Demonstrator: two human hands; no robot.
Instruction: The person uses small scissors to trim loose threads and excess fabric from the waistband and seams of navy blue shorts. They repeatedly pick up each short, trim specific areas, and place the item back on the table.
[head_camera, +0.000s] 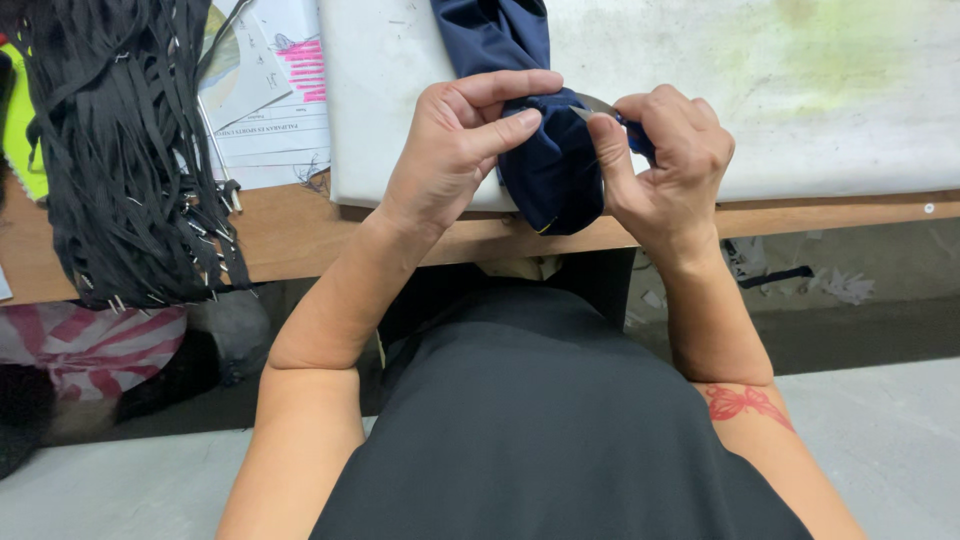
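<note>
- Straps, black and narrow, hang in a thick bundle of elastic strips (120, 150) over the left end of the wooden table edge (290, 230), with small metal ends showing among them.
- Just right of that bundle lie printed paper sheets (270, 90), one marked in pink.
- Next comes the white padded work surface (800, 100), stained yellow-green toward the right, lying on the table top.
- I pinch the navy fabric piece (550, 170) with my left hand (450, 150): thumb and forefinger closed on its upper fold, the other fingers curled behind.
- That navy fabric runs down from the top of the white pad and hangs over the table edge, between my two hands.
- I close my right hand (665, 165) around small thread snips (598, 106) with a blue handle; the metal blade tip touches the fabric's top fold, just beside my left forefinger.
- Paper scraps (840, 285) lie on the floor beneath the table, at the right.
</note>
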